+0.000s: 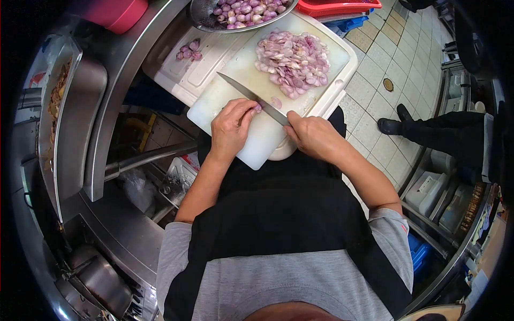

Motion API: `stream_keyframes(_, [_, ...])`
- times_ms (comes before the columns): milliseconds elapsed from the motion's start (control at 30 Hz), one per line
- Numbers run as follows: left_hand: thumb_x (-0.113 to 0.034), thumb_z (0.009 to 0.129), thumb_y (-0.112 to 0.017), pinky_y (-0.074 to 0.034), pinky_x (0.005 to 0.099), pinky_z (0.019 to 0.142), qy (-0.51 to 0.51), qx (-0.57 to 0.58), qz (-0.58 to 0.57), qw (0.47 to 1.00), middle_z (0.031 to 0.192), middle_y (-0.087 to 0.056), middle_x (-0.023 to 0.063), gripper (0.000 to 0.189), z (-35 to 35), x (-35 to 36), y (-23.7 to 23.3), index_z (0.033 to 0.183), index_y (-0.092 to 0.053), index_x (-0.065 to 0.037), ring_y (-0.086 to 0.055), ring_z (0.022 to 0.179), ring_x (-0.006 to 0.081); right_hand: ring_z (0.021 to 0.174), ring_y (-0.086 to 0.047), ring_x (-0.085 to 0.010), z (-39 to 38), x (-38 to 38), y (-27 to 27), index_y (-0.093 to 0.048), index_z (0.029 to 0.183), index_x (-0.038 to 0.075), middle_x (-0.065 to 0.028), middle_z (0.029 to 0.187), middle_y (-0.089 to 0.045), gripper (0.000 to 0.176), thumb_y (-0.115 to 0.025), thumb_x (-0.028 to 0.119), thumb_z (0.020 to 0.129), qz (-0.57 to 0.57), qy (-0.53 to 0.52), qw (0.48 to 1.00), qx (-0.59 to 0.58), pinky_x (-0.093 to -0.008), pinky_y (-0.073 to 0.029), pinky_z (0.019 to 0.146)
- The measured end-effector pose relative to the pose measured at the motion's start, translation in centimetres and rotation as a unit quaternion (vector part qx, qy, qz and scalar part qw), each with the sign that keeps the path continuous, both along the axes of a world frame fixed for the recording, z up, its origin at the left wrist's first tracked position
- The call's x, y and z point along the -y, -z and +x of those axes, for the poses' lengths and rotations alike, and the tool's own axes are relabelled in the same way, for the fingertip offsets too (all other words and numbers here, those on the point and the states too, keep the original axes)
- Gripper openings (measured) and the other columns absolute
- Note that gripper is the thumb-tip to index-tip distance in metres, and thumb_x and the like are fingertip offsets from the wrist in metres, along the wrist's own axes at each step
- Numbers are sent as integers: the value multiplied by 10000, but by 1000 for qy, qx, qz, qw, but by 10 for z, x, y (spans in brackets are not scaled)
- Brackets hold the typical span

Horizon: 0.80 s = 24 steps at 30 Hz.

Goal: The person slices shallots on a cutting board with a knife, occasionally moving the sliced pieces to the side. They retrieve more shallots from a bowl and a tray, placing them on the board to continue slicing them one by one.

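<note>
A white cutting board (241, 91) lies across a white box in front of me. My right hand (313, 135) grips the handle of a long knife (251, 96), whose blade angles up to the left over the board. Under the blade, my left hand (231, 127) pins a small shallot (258, 108) with its fingertips. One cut slice (276, 102) rests just beyond the blade. A heap of sliced shallots (294, 61) covers the far right part of the board.
A metal bowl of peeled shallots (243, 12) stands behind the board, with a few loose shallots (189, 51) on the box lid. Steel counter (107, 107) and tray at left. Another person's legs and black shoe (393, 125) are on the tiled floor at right.
</note>
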State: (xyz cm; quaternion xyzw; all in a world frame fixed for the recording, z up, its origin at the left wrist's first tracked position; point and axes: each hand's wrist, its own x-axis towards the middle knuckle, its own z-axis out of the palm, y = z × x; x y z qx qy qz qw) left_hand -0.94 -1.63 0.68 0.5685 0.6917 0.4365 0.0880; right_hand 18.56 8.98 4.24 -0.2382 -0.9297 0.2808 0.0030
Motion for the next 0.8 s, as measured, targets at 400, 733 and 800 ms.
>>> stream_keyframes(400, [26, 830, -694, -553, 300, 744, 2, 1, 6, 1000, 975, -683, 126, 158, -1, 1, 3, 985, -700, -2, -681, 844, 215, 611, -637, -404, 26, 4, -29, -480, 905, -8, -193, 595, -604, 251, -562, 225, 951, 5, -13, 999, 36, -482, -507, 541])
stream_keyframes(733, [33, 826, -696, -552, 296, 737, -3, -4, 7, 1000, 970, -687, 116, 156, 0, 3, 5, 977, -699, -4, -679, 824, 202, 633, -642, -414, 15, 2, -27, -476, 907, -11, -206, 618, -612, 250, -551, 222, 956, 11, -13, 999, 27, -495, -511, 566])
stream_keyframes(800, [34, 823, -698, -551, 295, 736, -3, -4, 7, 1000, 965, -686, 112, 158, -1, 2, 6, 976, -698, -6, -678, 816, 201, 631, -643, -411, 25, 3, -36, -476, 907, -11, -204, 618, -612, 250, -552, 223, 955, 4, -14, 999, 46, -493, -511, 561])
